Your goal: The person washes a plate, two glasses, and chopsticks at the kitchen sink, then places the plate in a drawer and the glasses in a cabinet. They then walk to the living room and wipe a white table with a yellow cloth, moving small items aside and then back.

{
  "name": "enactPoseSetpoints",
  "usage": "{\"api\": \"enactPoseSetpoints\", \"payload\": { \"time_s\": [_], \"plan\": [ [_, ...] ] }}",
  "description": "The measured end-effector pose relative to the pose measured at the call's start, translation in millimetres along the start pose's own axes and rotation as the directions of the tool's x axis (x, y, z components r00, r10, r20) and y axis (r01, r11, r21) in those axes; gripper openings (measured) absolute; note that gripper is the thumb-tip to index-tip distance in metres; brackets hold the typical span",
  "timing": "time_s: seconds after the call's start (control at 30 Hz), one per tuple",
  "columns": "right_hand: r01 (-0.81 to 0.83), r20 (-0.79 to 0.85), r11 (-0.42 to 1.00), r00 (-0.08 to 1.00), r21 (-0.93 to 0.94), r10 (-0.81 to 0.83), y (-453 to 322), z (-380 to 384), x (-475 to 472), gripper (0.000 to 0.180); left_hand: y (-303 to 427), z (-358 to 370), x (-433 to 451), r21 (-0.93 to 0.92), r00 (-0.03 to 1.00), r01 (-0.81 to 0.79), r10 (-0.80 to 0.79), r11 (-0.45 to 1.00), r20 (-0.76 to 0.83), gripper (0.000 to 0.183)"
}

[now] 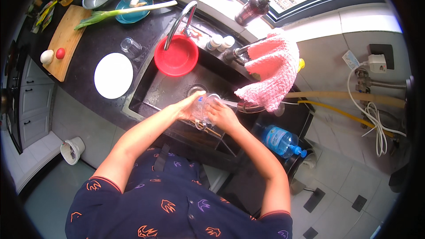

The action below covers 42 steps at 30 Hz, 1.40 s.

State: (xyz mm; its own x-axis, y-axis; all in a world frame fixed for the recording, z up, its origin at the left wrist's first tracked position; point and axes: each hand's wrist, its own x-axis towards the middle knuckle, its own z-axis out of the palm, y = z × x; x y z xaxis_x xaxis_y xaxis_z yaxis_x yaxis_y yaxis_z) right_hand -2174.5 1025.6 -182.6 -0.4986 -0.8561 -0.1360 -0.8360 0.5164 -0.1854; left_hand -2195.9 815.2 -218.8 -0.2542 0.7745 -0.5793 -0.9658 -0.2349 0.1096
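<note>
Over the near part of the black sink [166, 89], my left hand [188, 105] holds a clear glass cup [200, 108] from its left side. My right hand [219, 113] is at the cup's mouth, with its fingers at or inside the rim; whether it grips anything there is hidden. The cup lies tilted, its handle towards me. Beyond my hands a red plastic basin [176, 55] sits in the sink under the chrome faucet [179, 20]. Thin sticks, possibly chopsticks [211, 130], lie just below the cup.
Left on the dark counter are a white plate [113, 75], an upturned glass [130, 47], and a wooden cutting board [68, 46]. A leek [142, 8] crosses a blue plate [127, 16]. A pink cloth [272, 69] hangs at right, near a large blue-labelled bottle [278, 138].
</note>
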Motion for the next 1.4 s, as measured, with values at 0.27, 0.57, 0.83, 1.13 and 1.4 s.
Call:
{"api": "enactPoseSetpoints", "payload": {
  "time_s": [0.27,0.57,0.83,1.13,1.4],
  "plan": [
    [-0.546,0.312,0.577,0.832,0.608,0.458,-44.1,-39.8,30.2,0.027,25.6,-2.2,-12.6,-0.059,0.968,-0.228,0.232,0.972,0.09,0.052],
    [-0.089,0.129,-0.093,0.621,0.992,0.773,-68.4,-48.6,44.7,0.034,10.2,19.9,-0.8,-0.146,0.879,-0.432,0.452,0.89,0.152,0.063],
    [-0.07,-0.151,0.942,0.988,-0.328,0.021,30.9,23.9,-2.7,0.036,17.5,21.9,-5.7,-0.185,0.984,0.046,-0.013,0.982,0.178,0.066],
    [-0.142,0.02,0.23,0.887,0.963,0.462,-33.0,-21.0,38.6,0.038,28.1,6.8,0.0,-0.141,0.964,-0.267,0.261,0.953,-0.055,0.053],
    [0.587,0.378,-0.75,0.648,0.306,0.662,-20.5,-34.7,23.7,0.032,19.9,35.0,-21.0,0.447,0.786,-0.591,0.604,0.671,0.131,0.062]
  ]
}}
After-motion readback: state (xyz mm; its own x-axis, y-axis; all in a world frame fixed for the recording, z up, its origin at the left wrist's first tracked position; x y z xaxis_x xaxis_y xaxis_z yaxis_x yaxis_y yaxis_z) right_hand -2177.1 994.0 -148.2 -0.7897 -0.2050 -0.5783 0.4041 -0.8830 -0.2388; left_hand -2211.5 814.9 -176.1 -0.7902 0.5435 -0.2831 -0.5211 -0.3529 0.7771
